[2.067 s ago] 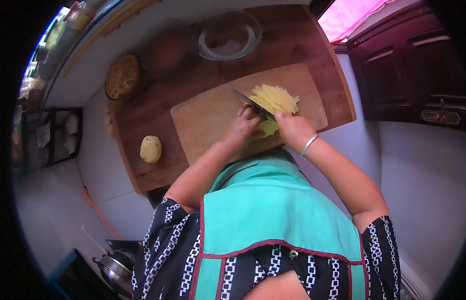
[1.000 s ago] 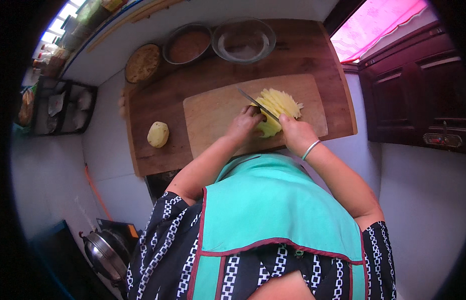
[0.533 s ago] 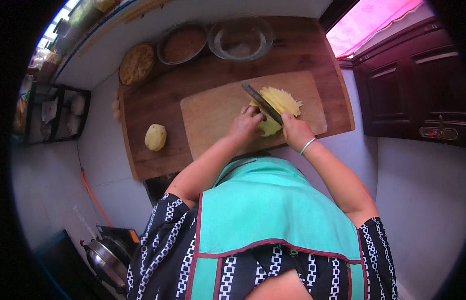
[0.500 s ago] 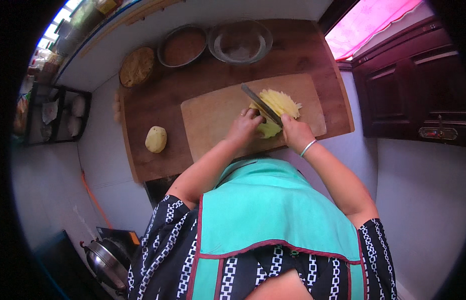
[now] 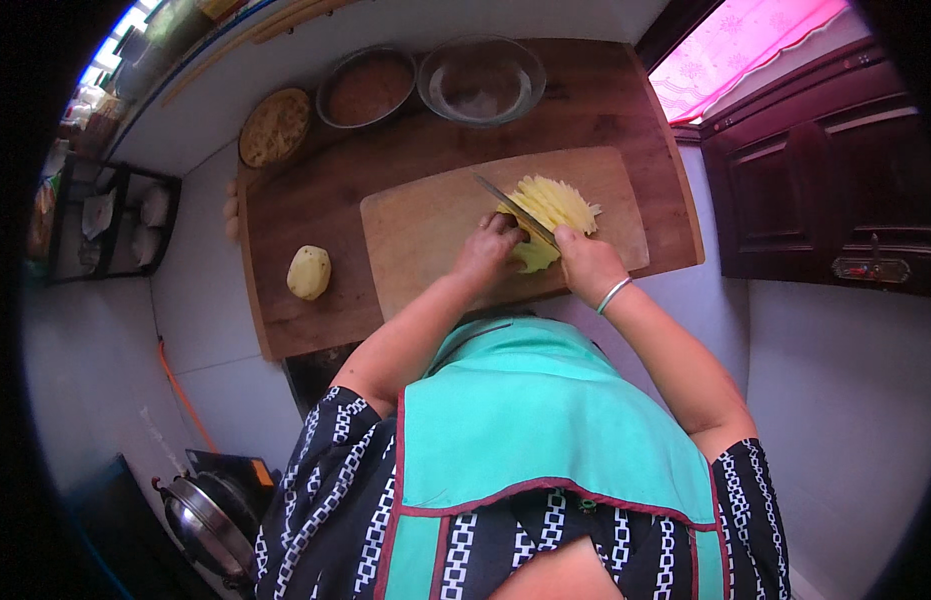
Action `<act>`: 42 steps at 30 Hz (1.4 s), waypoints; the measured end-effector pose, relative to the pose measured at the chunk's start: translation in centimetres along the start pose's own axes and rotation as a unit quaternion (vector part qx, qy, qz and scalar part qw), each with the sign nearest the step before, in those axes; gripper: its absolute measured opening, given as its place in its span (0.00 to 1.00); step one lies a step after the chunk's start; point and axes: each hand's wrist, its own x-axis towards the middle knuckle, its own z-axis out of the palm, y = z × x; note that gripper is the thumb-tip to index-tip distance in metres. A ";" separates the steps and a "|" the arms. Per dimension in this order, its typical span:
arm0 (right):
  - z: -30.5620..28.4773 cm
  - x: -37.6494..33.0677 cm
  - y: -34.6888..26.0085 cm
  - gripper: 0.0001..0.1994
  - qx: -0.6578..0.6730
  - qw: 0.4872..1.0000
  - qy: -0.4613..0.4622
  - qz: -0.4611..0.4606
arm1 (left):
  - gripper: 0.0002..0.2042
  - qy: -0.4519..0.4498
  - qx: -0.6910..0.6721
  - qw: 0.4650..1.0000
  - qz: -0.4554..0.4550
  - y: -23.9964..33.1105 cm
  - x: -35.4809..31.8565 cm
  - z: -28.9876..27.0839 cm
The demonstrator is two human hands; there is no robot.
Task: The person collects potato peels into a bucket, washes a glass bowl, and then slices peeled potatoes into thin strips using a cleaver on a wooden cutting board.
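My right hand grips a knife, its blade slanting away to the left across the wooden cutting board. With curled fingers my left hand presses on pale yellow potato slices, close to the blade's near side. Its fingertips are partly hidden. Beyond the blade lies a fanned pile of potato shreds. A whole peeled potato rests on the table, left of the board.
Along the wooden table's far edge stand a round container of pale food, a metal bowl with brownish contents and a clear glass bowl. A dark door is at the right. A metal pot sits at lower left.
The knife has tilted slightly and its tip has moved a little to the left. Both hands stay in nearly the same place.
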 end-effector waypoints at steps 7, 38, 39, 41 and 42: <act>1.1 0.5 -0.2 0.06 -0.006 0.999 -0.031 0.011 | 0.21 -0.028 -0.001 0.999 -0.017 0.5 0.1 -0.5; 0.1 0.2 -1.1 0.07 -0.010 1.000 0.000 -0.011 | 0.22 0.015 0.008 1.000 -0.022 0.1 -1.0 0.0; -0.9 0.3 -1.8 0.07 -0.015 1.000 -0.014 -0.011 | 0.22 0.018 0.006 1.000 -0.019 0.1 -1.1 0.2; -2.3 0.3 -2.8 0.07 -0.021 0.999 -0.043 -0.008 | 0.21 0.029 0.001 0.999 -0.031 0.6 -1.3 0.0; -1.3 0.5 -2.3 0.07 -0.023 0.999 -0.029 -0.008 | 0.21 0.032 -0.002 0.999 -0.033 0.9 -1.2 -0.2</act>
